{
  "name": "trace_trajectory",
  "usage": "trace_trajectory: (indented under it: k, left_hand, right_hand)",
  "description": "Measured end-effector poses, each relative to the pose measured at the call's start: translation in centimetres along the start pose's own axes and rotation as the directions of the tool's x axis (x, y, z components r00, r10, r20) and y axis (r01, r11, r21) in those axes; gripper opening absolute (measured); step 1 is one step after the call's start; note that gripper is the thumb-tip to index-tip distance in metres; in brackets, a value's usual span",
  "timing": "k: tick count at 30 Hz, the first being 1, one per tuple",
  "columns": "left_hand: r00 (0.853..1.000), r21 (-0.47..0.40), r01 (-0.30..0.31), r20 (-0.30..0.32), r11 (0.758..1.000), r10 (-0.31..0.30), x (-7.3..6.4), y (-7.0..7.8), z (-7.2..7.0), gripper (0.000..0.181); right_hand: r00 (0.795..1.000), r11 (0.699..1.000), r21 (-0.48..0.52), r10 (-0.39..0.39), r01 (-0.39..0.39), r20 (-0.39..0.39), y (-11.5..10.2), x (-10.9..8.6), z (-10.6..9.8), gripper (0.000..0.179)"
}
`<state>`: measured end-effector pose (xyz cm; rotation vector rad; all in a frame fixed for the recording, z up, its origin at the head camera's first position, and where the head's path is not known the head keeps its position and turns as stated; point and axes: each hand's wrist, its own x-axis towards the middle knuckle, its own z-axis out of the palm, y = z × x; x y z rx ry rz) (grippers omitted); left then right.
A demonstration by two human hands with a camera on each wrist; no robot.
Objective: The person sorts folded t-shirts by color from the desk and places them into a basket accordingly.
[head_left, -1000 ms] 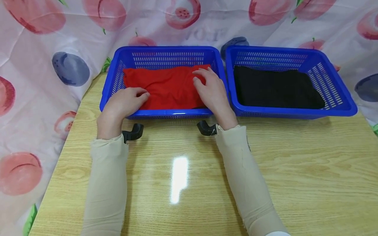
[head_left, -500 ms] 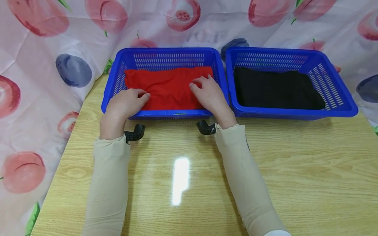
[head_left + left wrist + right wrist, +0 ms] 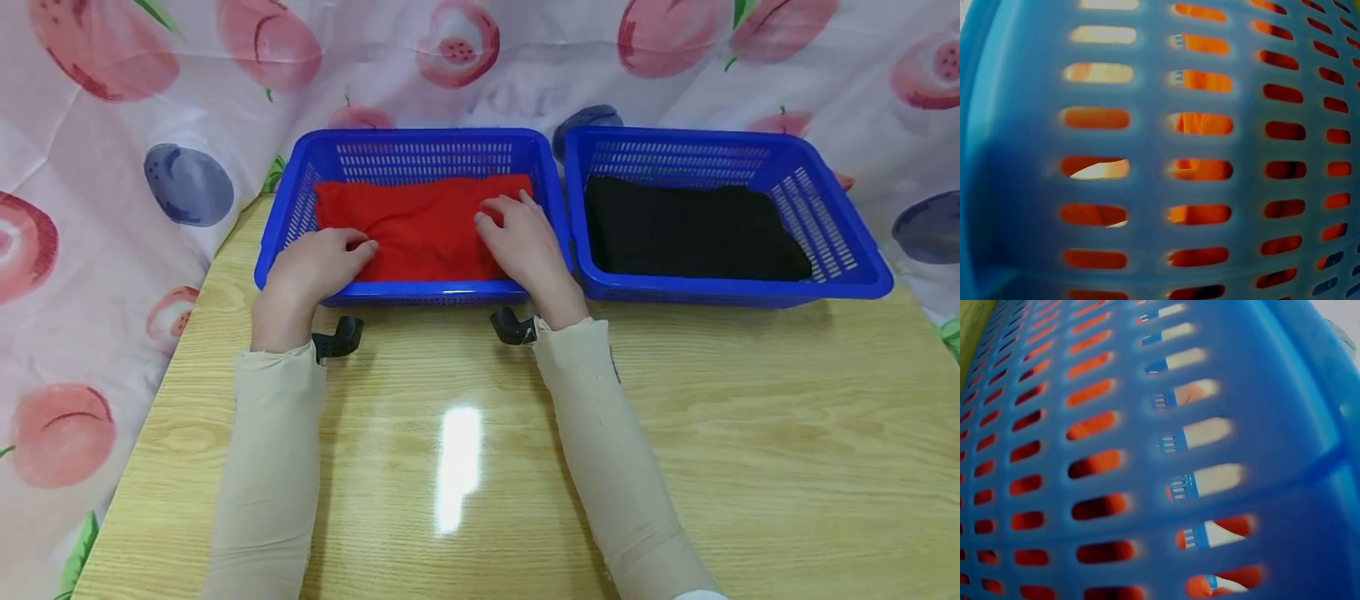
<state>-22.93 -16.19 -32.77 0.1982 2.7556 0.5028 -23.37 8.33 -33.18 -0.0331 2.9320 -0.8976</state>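
Note:
A red cloth garment [image 3: 423, 229] lies spread inside the left blue plastic basket [image 3: 427, 289]. Over its left front part is my left hand [image 3: 318, 258], thumb pointing right and most fingers hidden behind the hand. On the right side of the same basket, my right hand [image 3: 521, 237] reaches over the front rim, its loosely bent fingers on the red cloth. Both wrist views are filled by the slotted front of the basket [image 3: 1147, 187], and red fabric shows through its holes; the basket wall [image 3: 1272, 456] hides the fingers there.
A second blue basket [image 3: 735, 289] stands right beside the first and holds a flat black cloth [image 3: 690, 233]. Both rest at the back of a wood-grain table [image 3: 750, 417], against a fruit-print curtain [image 3: 525, 50].
My right hand has drawn slightly back toward the front rim over the red cloth. The left hand stays nearly in place; the whole view has shifted a little.

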Motion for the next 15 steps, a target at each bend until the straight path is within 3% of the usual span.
trace_trajectory:
  k: [3, 7, 12, 15]
  left_hand:
    - [0.999, 0.006, 0.027, -0.044, 1.000, -0.027, -0.1, -0.1, 0.0, 0.055]
    - [0.993, 0.019, 0.039, -0.115, 0.999, -0.036, -0.3, 0.1, 0.6, 0.055]
    - [0.981, 0.025, -0.024, -0.192, 0.999, 0.028, -0.2, 0.0, 2.3, 0.047]
    - [0.969, 0.022, -0.053, -0.239, 0.998, 0.057, -0.5, -0.8, 2.7, 0.046]
  right_hand:
    - [0.998, 0.999, 0.020, -0.027, 0.028, -0.048, -0.2, 0.1, 0.3, 0.042]
    - [0.983, 0.987, 0.054, -0.142, 0.149, -0.120, 0.2, 0.1, 0.5, 0.042]
    - [0.958, 0.962, 0.087, -0.242, 0.257, -0.151, 2.1, -1.2, -0.2, 0.044]
    - [0.949, 0.955, 0.043, -0.286, 0.294, -0.129, 3.6, -2.4, -1.3, 0.047]
